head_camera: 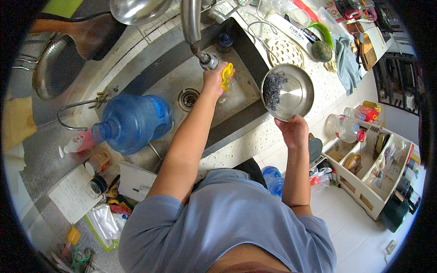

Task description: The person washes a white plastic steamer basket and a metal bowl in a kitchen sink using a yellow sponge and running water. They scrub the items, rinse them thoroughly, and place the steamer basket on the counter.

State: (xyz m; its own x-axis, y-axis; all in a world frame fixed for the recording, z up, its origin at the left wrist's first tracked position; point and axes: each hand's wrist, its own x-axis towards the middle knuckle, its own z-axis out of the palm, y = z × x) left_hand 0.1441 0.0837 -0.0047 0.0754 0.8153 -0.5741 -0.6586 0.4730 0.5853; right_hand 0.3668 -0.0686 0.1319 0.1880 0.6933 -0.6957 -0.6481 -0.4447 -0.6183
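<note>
Under the steel faucet [207,60] my left hand [214,82] grips a yellow plastic piece with a wavy edge [226,76]. Something clear shows just below it, too blurred to tell whether it is water or part of the piece. The hand is over the stainless steel sink [167,82], beyond its drain [188,99]. Over the counter's front edge, my right hand [294,131] holds a round metal bowl [297,92] by its near rim. A dark, shredded, tangled clump [274,90] lies along the bowl's left side.
A large blue water jug [135,123] lies across the sink's left end. On the speckled counter [333,88] behind the bowl are a perforated cream disc [286,54], a small green squash [321,51] and a grey-blue cloth [344,65]. A divided white crate [351,191] stands at the right.
</note>
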